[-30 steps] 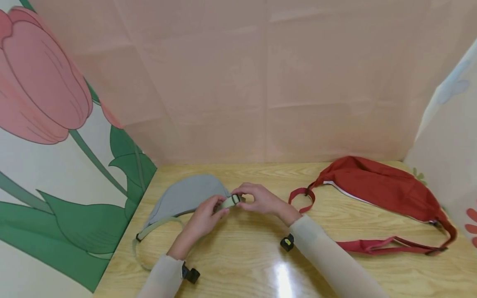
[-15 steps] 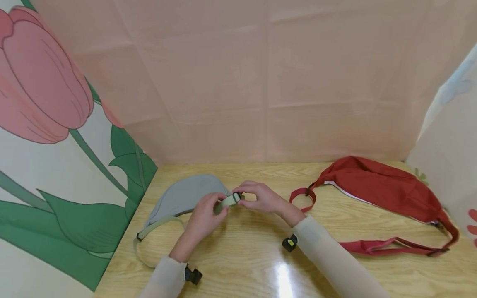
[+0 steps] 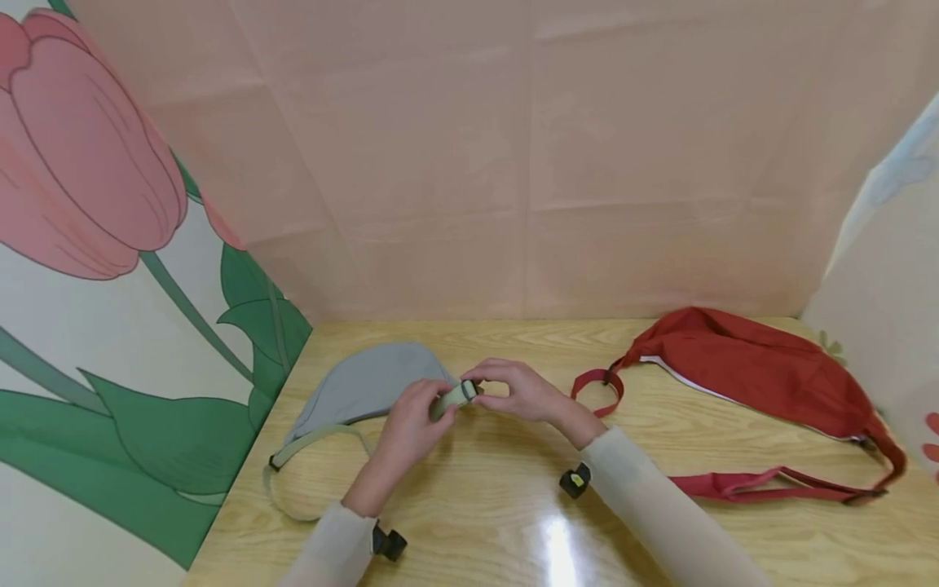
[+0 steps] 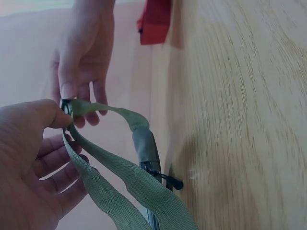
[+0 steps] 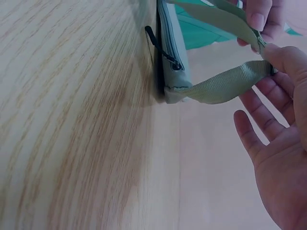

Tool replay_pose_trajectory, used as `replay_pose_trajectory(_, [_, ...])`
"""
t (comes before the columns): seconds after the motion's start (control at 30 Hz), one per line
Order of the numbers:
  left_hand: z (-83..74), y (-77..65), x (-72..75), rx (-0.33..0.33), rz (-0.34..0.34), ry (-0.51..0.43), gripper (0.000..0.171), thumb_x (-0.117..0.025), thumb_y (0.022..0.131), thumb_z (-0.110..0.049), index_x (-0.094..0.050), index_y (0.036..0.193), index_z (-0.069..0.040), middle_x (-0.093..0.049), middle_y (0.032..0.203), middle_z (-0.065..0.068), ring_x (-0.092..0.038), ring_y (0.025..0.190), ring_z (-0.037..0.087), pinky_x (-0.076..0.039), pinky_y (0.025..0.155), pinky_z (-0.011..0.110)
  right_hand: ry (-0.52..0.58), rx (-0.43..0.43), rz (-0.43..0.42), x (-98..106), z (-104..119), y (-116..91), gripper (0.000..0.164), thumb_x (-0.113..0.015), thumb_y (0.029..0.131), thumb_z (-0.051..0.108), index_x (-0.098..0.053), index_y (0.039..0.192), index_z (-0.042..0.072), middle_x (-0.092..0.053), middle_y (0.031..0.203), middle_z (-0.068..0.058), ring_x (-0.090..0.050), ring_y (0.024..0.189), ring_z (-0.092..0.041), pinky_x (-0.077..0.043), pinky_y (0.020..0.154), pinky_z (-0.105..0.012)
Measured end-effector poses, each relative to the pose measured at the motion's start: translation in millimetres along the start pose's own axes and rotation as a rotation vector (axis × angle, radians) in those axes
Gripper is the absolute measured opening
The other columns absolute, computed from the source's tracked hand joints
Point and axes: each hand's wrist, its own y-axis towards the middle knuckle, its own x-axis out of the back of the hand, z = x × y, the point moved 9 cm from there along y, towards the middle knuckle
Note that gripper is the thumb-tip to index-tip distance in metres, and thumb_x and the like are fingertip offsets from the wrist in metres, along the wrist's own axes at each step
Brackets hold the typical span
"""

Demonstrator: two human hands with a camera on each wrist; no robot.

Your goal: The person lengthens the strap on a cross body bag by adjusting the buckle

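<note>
A grey waist bag lies at the back left of the table. Its pale green strap is lifted between both hands, with a dark slider buckle on it. My left hand pinches the strap beside the buckle, thumb against fingers. From the other side, my right hand pinches the strap at the buckle, its remaining fingers spread in the right wrist view. One short strap piece runs from the buckle to the bag's end, where a black zipper pull hangs.
A red waist bag lies at the right, its strap looped in front and a small strap loop toward the middle. The far part of the green strap curves on the wooden table. A pinkish backdrop stands behind.
Both hands keep their pinch and shift slightly to the right. The strap piece and buckle between them tilt a little more upward. Both bags stay put.
</note>
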Motion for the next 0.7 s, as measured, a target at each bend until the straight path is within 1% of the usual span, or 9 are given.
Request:
replay_pose_trajectory(0.1, [-1.5, 0.3, -1.7, -0.002, 0.002, -0.002, 0.026, -0.074, 0.093, -0.019, -0.071, 0.116, -0.009, -0.071, 0.108, 0.004, -0.063, 0.100, 0.020, -0.053, 0.081, 0.038, 0.005, -0.001, 0.002, 0, 0, -1, 0.038, -0.075, 0.093, 0.014, -0.068, 0.130, 0.011, -0.067, 0.124, 0.002, -0.063, 0.110, -0.017, -0.053, 0.094, -0.040])
replay_pose_trajectory(0.23, [-3.7, 1.1, -2.9, -0.013, -0.004, -0.004, 0.026, -0.074, 0.094, -0.020, -0.071, 0.117, -0.009, -0.071, 0.109, 0.004, -0.064, 0.100, 0.020, -0.054, 0.082, 0.038, 0.022, -0.009, 0.005, 0, 0, -2, 0.039, -0.075, 0.093, 0.012, -0.067, 0.130, 0.008, -0.068, 0.124, 0.001, -0.064, 0.110, -0.022, -0.053, 0.094, -0.042])
replay_pose_trajectory(0.37, [-5.7, 1.3, -3.5, -0.024, -0.007, -0.006, 0.027, -0.073, 0.094, -0.020, -0.070, 0.119, -0.008, -0.071, 0.109, 0.005, -0.064, 0.101, 0.022, -0.054, 0.082, 0.039, 0.026, -0.011, 0.001, 1, 0, -3, 0.039, -0.075, 0.092, 0.012, -0.068, 0.130, 0.009, -0.068, 0.124, 0.001, -0.065, 0.111, -0.023, -0.053, 0.095, -0.043])
replay_pose_trajectory(0.47, [-4.6, 0.4, -6.0, -0.012, 0.014, -0.009, 0.034, -0.074, 0.094, -0.022, -0.068, 0.123, -0.006, -0.070, 0.111, 0.007, -0.064, 0.103, 0.024, -0.054, 0.085, 0.042, 0.025, -0.014, -0.003, 2, -1, -5, 0.039, -0.075, 0.093, 0.013, -0.068, 0.130, 0.009, -0.068, 0.124, 0.002, -0.064, 0.112, -0.019, -0.053, 0.095, -0.043])
replay_pose_trajectory(0.57, [-0.8, -1.4, -9.4, 0.024, 0.047, -0.018, 0.039, -0.076, 0.093, -0.023, -0.065, 0.126, -0.005, -0.069, 0.114, 0.008, -0.064, 0.107, 0.026, -0.053, 0.089, 0.044, 0.032, -0.018, -0.002, 2, -2, -6, 0.038, -0.074, 0.094, 0.016, -0.068, 0.131, 0.010, -0.068, 0.124, 0.003, -0.064, 0.112, -0.017, -0.052, 0.096, -0.046])
replay_pose_trajectory(0.63, [2.0, -2.7, -10.6, 0.043, 0.057, -0.024, 0.038, -0.075, 0.093, -0.023, -0.065, 0.125, -0.006, -0.069, 0.115, 0.008, -0.064, 0.108, 0.026, -0.053, 0.090, 0.045, 0.036, -0.024, -0.003, 2, -4, -6, 0.038, -0.074, 0.094, 0.018, -0.068, 0.131, 0.011, -0.068, 0.124, 0.003, -0.063, 0.112, -0.016, -0.052, 0.096, -0.048])
replay_pose_trajectory(0.7, [4.8, -3.9, -10.9, 0.063, 0.059, -0.028, 0.035, -0.075, 0.093, -0.024, -0.066, 0.123, -0.007, -0.069, 0.114, 0.008, -0.064, 0.108, 0.026, -0.052, 0.091, 0.044, 0.042, -0.029, -0.006, 3, -5, -7, 0.037, -0.073, 0.095, 0.020, -0.067, 0.131, 0.013, -0.068, 0.124, 0.003, -0.063, 0.113, -0.018, -0.051, 0.097, -0.052])
